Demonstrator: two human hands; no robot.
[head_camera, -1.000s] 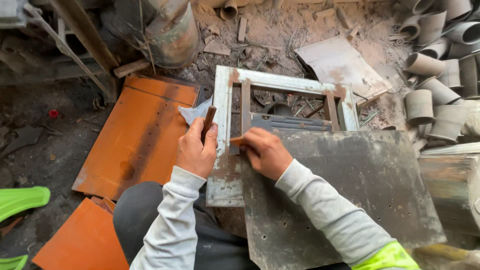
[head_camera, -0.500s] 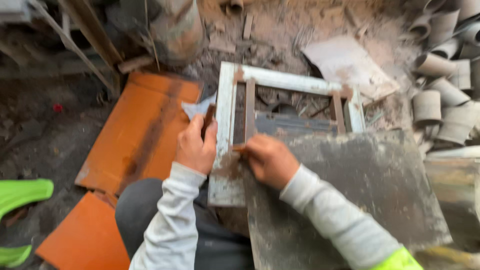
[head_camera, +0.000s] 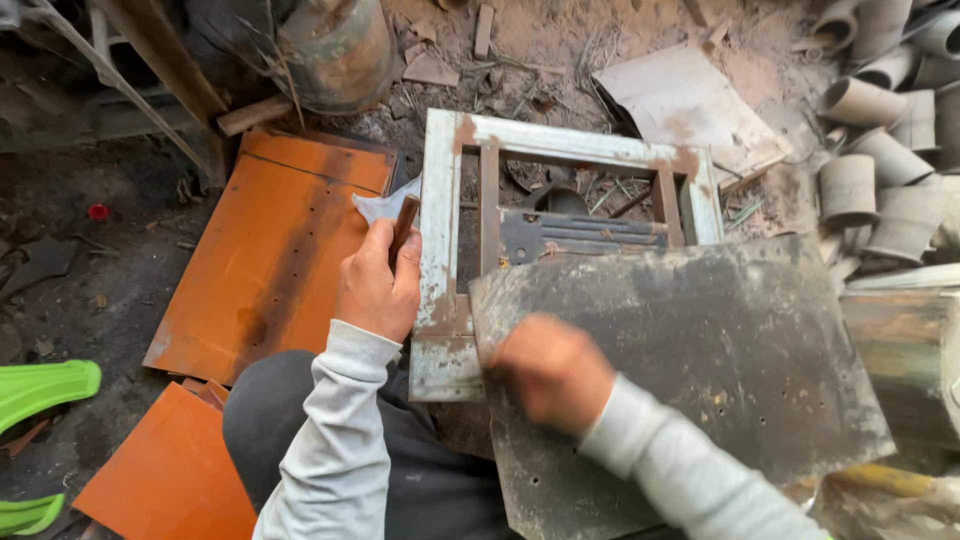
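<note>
A: From the head view, what matters here?

B: Steadiness. The left hand (head_camera: 377, 285) has its grip closed around a thin dark bar (head_camera: 403, 228), just beside the rusty white metal frame (head_camera: 440, 240); keep that firm. The right hand (head_camera: 552, 370) is blurred on the edge of the grey metal sheet (head_camera: 700, 360); whether its grip is closed, I cannot tell.

A: And the surroundings?

B: A dirt floor (head_camera: 100, 270), cluttered: orange panels (head_camera: 265, 255) to the left, clay pipes (head_camera: 880, 130) stacked to the right.
</note>
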